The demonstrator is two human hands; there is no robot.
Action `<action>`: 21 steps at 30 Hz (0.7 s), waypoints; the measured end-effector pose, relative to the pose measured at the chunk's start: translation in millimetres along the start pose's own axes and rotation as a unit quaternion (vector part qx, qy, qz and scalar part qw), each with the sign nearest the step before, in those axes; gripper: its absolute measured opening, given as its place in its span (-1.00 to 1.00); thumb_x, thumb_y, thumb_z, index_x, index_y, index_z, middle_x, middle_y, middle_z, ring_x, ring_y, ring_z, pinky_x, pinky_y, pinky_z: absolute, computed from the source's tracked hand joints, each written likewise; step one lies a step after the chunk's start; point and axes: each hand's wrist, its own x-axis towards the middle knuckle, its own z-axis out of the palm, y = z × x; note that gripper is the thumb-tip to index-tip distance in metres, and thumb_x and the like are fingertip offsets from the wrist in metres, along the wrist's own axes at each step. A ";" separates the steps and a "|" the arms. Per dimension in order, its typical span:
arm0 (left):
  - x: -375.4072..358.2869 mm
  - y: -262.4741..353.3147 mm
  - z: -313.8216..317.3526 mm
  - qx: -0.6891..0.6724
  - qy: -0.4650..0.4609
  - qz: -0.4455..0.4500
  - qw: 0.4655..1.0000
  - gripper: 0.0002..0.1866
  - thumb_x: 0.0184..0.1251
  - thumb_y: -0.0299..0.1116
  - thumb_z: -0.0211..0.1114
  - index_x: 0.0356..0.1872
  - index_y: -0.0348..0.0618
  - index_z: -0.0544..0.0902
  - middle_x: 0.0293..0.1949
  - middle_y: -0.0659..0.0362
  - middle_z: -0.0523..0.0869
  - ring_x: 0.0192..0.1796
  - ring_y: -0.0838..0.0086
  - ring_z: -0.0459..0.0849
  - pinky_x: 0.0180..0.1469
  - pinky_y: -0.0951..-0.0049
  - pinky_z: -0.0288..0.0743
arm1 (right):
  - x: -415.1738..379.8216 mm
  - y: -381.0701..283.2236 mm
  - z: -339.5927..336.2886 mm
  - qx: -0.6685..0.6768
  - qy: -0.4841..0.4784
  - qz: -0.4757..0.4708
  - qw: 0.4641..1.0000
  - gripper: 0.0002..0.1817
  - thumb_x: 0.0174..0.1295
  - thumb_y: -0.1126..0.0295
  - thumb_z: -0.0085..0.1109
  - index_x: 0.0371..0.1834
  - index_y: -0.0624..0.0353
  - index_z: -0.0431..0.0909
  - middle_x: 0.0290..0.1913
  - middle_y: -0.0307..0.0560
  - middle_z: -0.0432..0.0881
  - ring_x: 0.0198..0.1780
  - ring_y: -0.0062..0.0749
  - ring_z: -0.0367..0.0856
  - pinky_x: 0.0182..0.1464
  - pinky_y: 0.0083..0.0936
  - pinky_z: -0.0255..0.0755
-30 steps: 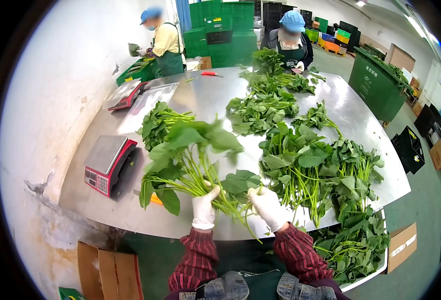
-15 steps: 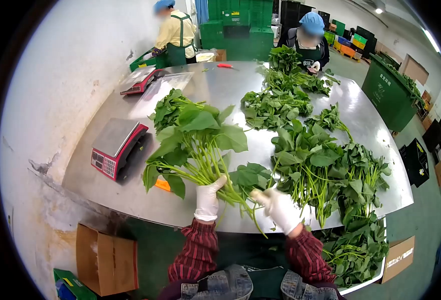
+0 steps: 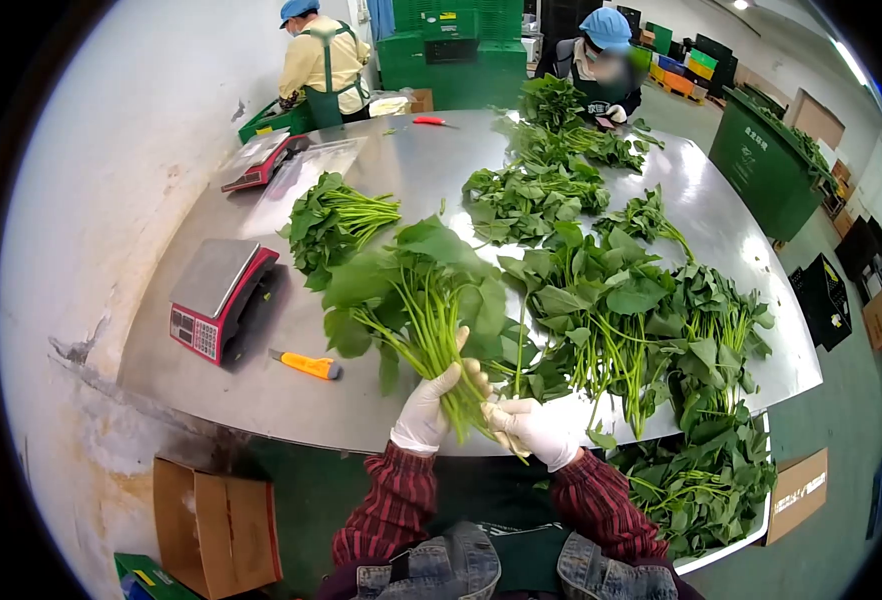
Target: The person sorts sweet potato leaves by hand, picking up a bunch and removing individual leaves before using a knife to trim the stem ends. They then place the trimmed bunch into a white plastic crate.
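My left hand (image 3: 435, 402), in a white glove, is wrapped around the stems of a bunch of long-stemmed leafy greens (image 3: 431, 310). The leaves fan up and away from me over the table's near edge. My right hand (image 3: 533, 430), also gloved, is closed at the lower stem ends, with its fingers pinched on them. To the left of the bunch lies an orange utility knife (image 3: 307, 364) on the metal table (image 3: 261, 400). Behind the held greens rests another bunch (image 3: 336, 222), its stems pointing right.
Two red-and-silver scales, one near (image 3: 219, 300) and one far (image 3: 264, 160), stand at left. Piles of greens (image 3: 621, 310) cover the right side, above a white crate (image 3: 767, 490) of greens. A red-handled tool (image 3: 431, 121) lies far back. Two co-workers (image 3: 326, 65) stand beyond.
My right hand has moved left and closed on the stem ends. The held bunch has shifted right and is more upright, leaving the utility knife and the bunch behind more exposed.
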 end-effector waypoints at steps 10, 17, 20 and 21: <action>-2.8 10.2 14.6 0.115 0.047 0.100 0.987 -0.78 0.32 -0.23 0.18 -0.17 -0.10 0.42 -0.51 0.27 0.41 -0.46 0.52 0.38 -0.35 0.50 0.34 | 1.6 49.6 -37.5 -0.280 0.206 -0.022 0.937 -0.55 0.21 0.02 0.13 -0.41 0.30 0.55 -0.66 0.02 0.52 -0.56 -0.25 0.57 -0.48 -0.34 0.41; 0.8 31.3 -15.7 0.047 0.042 0.237 0.969 -0.77 0.33 -0.37 0.17 -0.06 -0.16 0.41 -0.52 0.25 0.43 -0.46 0.52 0.39 -0.35 0.47 0.35 | -12.9 77.3 -113.4 -0.425 0.580 -0.144 0.680 -0.72 0.29 0.25 0.00 -0.50 0.19 0.40 -0.59 0.13 0.52 -0.52 0.06 0.52 -0.48 -0.15 0.37; -0.3 27.0 -5.6 0.057 0.048 0.220 0.973 -0.76 0.33 -0.38 0.17 -0.05 -0.17 0.41 -0.53 0.25 0.43 -0.47 0.51 0.40 -0.35 0.47 0.35 | -7.8 68.2 -123.0 -0.449 0.578 -0.116 0.672 -0.71 0.30 0.22 -0.01 -0.49 0.18 0.42 -0.58 0.13 0.53 -0.52 0.03 0.54 -0.47 -0.17 0.39; -0.4 24.5 -1.9 0.066 0.053 0.208 0.975 -0.76 0.32 -0.38 0.17 -0.05 -0.17 0.41 -0.53 0.25 0.44 -0.47 0.51 0.41 -0.35 0.46 0.35 | -5.2 65.2 -124.8 -0.473 0.556 -0.081 0.679 -0.73 0.29 0.22 -0.01 -0.45 0.18 0.45 -0.58 0.11 0.54 -0.53 -0.01 0.55 -0.45 -0.18 0.41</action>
